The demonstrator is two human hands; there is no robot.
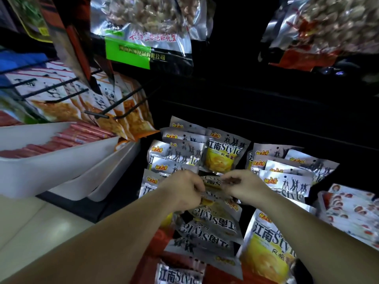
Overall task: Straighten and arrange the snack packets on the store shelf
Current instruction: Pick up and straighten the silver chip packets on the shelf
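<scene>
Silver snack packet (pixel 212 182) is pinched by curled fingers of left hand (pixel 182 193) and right hand (pixel 246 187), between neat left stack (pixel 176 154) and right stack (pixel 287 173); upside-down packets (pixel 209 228) beneath are judged yet to be straightened.

Left hand (pixel 183 191), right hand (pixel 244 187): two. At least two peanut bags (pixel 143 27), two white tubs (pixel 51 167). Silver packets (pixel 223 152): over a dozen.

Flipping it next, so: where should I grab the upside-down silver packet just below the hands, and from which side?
Probably pinch the upside-down packet by its flat near edge, coming from the person's side. Its print reads inverted, so the header seems to point this way, and its far end lies tucked under the held packet between the left hand and right hand.
</scene>
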